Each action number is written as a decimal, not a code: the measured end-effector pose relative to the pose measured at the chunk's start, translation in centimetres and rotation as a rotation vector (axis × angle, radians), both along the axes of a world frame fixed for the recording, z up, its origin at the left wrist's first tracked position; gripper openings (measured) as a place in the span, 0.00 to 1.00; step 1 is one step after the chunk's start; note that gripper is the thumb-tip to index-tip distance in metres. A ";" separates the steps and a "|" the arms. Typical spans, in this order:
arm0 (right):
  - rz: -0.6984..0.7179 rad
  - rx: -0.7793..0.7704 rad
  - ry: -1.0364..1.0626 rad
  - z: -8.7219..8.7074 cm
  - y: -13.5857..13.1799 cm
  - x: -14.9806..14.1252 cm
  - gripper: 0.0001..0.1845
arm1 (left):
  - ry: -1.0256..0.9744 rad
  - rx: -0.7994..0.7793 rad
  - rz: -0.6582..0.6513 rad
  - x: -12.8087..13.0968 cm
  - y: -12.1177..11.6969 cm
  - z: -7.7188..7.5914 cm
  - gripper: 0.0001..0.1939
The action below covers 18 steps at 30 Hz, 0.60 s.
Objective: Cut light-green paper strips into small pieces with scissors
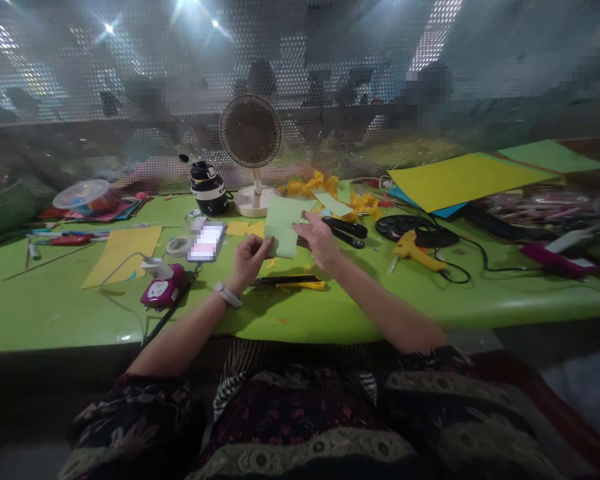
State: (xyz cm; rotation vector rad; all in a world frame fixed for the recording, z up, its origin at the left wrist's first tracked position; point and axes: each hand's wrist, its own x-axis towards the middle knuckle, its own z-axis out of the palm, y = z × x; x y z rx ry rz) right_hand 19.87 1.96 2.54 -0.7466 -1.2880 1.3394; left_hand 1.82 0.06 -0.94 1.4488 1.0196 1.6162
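Note:
A pale green sheet of paper [281,223] is held up over the table between my two hands. My left hand [249,260] pinches its lower left edge, thumb on the near side. On the other side, my right hand [320,241] grips the right edge, with the thumb and fingers at the paper. Below the sheet, a yellow and black utility knife [300,282] lies on the green table cover [260,317]. A black stapler [347,230] rests just beyond my right hand. Yellow paper pieces [237,229] lie behind my left hand.
A fan [251,133] and a black and white bottle [207,190] stand at the back. Rightward are a yellow glue gun [420,253], a black reel [415,231] and yellow card [467,180]. Leftward are a phone [207,241], tape roll [177,247] and purple power socket [163,288] with cords.

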 end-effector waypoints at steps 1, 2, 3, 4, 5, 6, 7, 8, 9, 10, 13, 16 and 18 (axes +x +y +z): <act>0.028 0.000 -0.019 0.0 -0.1 -0.1 0.34 | -0.009 -0.001 -0.001 0.0 0.0 0.1 0.30; 0.044 0.008 -0.033 -0.1 -0.3 -0.1 0.34 | -0.016 -0.001 -0.003 0.0 -0.1 0.2 0.30; 0.049 0.020 -0.042 -0.1 -0.4 -0.2 0.34 | -0.022 0.000 -0.006 0.1 -0.1 0.3 0.30; 0.047 0.031 -0.047 -0.2 -0.4 -0.2 0.34 | -0.025 0.002 -0.010 0.1 -0.1 0.4 0.30; 0.043 0.039 -0.050 -0.3 -0.5 -0.2 0.35 | -0.026 0.003 -0.011 0.1 -0.2 0.4 0.30; 0.040 0.042 -0.054 -0.4 -0.5 -0.3 0.35 | -0.028 0.003 -0.010 0.1 -0.1 0.4 0.30; 0.038 0.043 -0.060 -0.5 -0.4 -0.3 0.36 | -0.033 0.001 -0.008 0.1 -0.1 0.4 0.30; 0.035 0.044 -0.067 -0.6 -0.4 -0.3 0.36 | -0.039 -0.002 -0.006 0.2 -0.1 0.3 0.30; 0.029 0.044 -0.073 -0.7 -0.3 -0.2 0.36 | -0.049 -0.006 -0.005 0.2 -0.1 0.3 0.29; 0.023 0.044 -0.075 -0.8 -0.3 -0.2 0.36 | -0.061 -0.010 -0.006 0.2 -0.1 0.2 0.30; 0.015 0.043 -0.064 -0.9 -0.1 -0.2 0.37 | -0.109 -0.037 -0.026 0.2 -0.2 0.2 0.29; 0.016 0.040 -0.060 -0.9 -0.1 -0.2 0.37 | -0.138 -0.095 -0.053 0.1 -0.4 0.4 0.32; 0.016 0.039 -0.063 -0.8 -0.1 -0.1 0.37 | -0.131 -0.143 -0.069 0.0 -0.5 0.5 0.39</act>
